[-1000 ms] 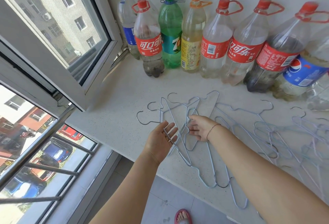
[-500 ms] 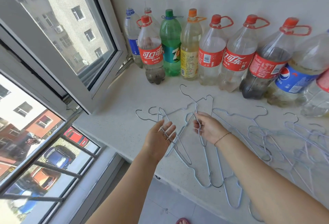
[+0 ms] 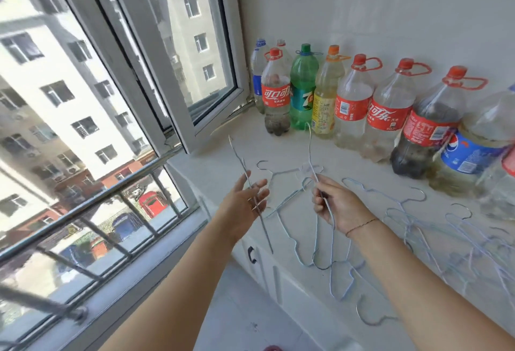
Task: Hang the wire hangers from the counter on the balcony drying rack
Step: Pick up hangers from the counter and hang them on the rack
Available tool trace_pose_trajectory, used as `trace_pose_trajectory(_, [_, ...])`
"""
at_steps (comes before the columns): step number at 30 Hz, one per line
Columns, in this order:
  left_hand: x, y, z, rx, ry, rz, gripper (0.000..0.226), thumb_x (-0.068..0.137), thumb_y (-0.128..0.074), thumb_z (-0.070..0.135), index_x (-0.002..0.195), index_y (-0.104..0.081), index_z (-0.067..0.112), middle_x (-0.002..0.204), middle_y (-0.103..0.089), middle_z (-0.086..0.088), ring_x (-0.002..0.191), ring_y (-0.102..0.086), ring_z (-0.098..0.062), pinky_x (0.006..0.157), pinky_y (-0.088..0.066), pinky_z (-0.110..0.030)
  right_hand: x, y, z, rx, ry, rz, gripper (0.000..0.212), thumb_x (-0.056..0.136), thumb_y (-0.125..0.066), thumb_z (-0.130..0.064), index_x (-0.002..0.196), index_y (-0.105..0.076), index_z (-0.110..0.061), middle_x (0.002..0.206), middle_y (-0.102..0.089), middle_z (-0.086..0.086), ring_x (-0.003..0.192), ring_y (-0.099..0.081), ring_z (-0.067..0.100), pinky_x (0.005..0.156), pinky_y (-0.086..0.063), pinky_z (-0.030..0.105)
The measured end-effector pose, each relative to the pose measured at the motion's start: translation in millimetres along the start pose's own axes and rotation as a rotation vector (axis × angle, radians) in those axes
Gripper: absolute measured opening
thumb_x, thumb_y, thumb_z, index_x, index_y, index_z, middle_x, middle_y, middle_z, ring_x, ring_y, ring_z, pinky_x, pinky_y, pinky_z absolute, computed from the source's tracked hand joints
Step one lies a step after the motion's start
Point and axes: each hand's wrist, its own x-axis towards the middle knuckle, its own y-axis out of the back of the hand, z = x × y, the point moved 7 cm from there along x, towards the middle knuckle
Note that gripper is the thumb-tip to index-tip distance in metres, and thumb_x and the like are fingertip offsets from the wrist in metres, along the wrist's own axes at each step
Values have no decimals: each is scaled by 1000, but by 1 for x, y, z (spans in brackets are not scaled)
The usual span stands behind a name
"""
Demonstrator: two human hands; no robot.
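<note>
You've barely begun: your left hand point(image 3: 245, 205) holds a first hanger point(image 3: 237, 155) between loosely spread fingers and your right hand point(image 3: 338, 207) pinches a second hanger point(image 3: 309, 150). Both are held clear of the white surface point(image 3: 278, 150), where the pile of hangers point(image 3: 418, 225) lies before a row of bottles point(image 3: 351, 105). An open window point(image 3: 211, 44) stands to the left, and no drying rack shows.

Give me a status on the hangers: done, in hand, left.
Done: nothing visibly hung; the drying rack is out of view. In hand: the left hand holds one raised hanger, the right hand a second hanger. Left: a tangle of hangers lies on the counter.
</note>
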Motion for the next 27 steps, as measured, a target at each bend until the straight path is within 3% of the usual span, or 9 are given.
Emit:
trace_pose_trajectory(6, [-101, 31, 22, 29, -159, 17, 73, 86, -40, -18, 142, -32, 28, 99, -65, -6, 70, -64, -13, 65, -43, -26, -70, -69, 14, -73, -51, -279, 26, 94, -45, -5, 116, -56, -13, 64, -46, 2, 49, -43, 9, 43, -37, 17])
trace_pose_trajectory(13, [-236, 100, 56, -52, -333, 137, 54, 86, -31, -23, 131, -42, 5, 100, -67, -15, 73, -64, -18, 61, -51, -23, -155, -187, 57, -170, -133, -607, 31, 92, -48, -5, 120, -57, -11, 67, -48, 2, 54, -44, 11, 48, -41, 19])
trace_pose_trajectory(21, [-425, 199, 83, -131, -539, 348, 42, 90, -34, -18, 123, -49, 3, 103, -64, -18, 88, -62, -25, 75, -58, -32, -288, -320, 149, -259, -302, -943, 27, 87, -54, -9, 112, -62, -13, 66, -51, 1, 56, -47, 10, 50, -43, 18])
trace_pose_trajectory(27, [-584, 272, 84, -161, -675, 523, 32, 91, -40, -12, 122, -47, -5, 101, -68, -17, 88, -66, -25, 75, -59, -33, -412, -404, 224, -285, -401, -1122, 27, 76, -59, -8, 101, -67, -14, 64, -55, 2, 55, -47, 11, 51, -41, 19])
